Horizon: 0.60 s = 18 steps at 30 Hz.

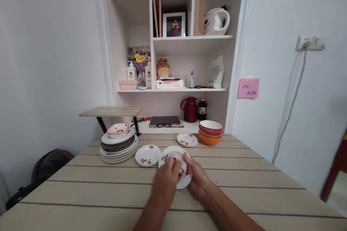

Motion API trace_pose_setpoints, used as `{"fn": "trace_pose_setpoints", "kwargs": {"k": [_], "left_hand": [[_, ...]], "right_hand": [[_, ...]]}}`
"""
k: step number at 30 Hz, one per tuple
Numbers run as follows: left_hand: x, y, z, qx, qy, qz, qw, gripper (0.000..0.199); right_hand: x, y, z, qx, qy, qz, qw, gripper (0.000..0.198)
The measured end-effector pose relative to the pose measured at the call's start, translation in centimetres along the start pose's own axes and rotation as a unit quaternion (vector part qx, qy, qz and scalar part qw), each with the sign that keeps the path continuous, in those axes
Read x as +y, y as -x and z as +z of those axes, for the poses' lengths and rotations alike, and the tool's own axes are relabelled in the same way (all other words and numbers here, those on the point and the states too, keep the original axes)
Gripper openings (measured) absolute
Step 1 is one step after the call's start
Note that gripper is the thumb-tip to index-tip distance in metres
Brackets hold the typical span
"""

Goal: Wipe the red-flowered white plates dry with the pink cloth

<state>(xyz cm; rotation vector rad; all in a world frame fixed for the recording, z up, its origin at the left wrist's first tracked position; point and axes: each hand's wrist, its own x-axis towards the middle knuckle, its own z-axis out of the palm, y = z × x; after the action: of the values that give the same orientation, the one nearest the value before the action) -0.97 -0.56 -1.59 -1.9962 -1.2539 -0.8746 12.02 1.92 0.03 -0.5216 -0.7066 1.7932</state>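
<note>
My right hand (199, 177) grips a white plate with red flowers (171, 150) by its right edge, thumb on the upper face. The plate is tilted up towards me above the table. My left hand (167, 175) is closed on a pale pinkish cloth (183, 166), which is pressed against the plate's face; the fingers hide part of it. Just left of the held plate, small flowered plates (148, 154) lie stacked on the table. Farther back, more small flowered plates (187, 139) lie near the bowls.
A tall stack of plates (119, 154) with square pinkish bowls (118, 129) on top stands at the left, by a small raised stand (111, 112). Red and orange bowls (210, 133) are nested at the back right. Behind the slatted table (108, 195), shelves hold a red jug (190, 110).
</note>
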Motion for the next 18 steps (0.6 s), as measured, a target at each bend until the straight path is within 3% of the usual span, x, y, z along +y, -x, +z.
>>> {"fn": "trace_pose_setpoints", "kwargs": {"k": [4, 7, 10, 13, 15, 18], "left_hand": [[-0.9, -0.4, -1.1, 0.035, -0.048, -0.083, 0.995, 0.033], [-1.1, -0.6, -1.4, -0.002, -0.065, -0.113, 0.992, 0.029], [-0.6, -0.6, -1.0, -0.051, -0.023, -0.087, 0.995, 0.029], [0.3, -0.5, -0.3, -0.087, 0.034, -0.018, 0.995, 0.029], [0.7, -0.4, 0.0, -0.091, 0.055, 0.007, 0.994, 0.027], [0.5, -0.4, -0.2, -0.074, 0.042, -0.01, 0.996, 0.026]], "right_hand": [[0.8, 0.1, 0.9, 0.004, 0.008, -0.008, 1.0, 0.032], [0.1, -0.3, 0.3, 0.031, -0.012, -0.003, 0.999, 0.038], [-1.0, -0.8, -1.0, 0.038, -0.032, 0.001, 0.999, 0.045], [-1.5, -0.9, -1.8, 0.02, -0.029, -0.01, 0.999, 0.045], [-1.2, -0.8, -1.7, 0.014, -0.015, -0.002, 1.0, 0.044], [-0.1, -0.5, -1.0, -0.003, 0.002, 0.003, 1.0, 0.041]]}}
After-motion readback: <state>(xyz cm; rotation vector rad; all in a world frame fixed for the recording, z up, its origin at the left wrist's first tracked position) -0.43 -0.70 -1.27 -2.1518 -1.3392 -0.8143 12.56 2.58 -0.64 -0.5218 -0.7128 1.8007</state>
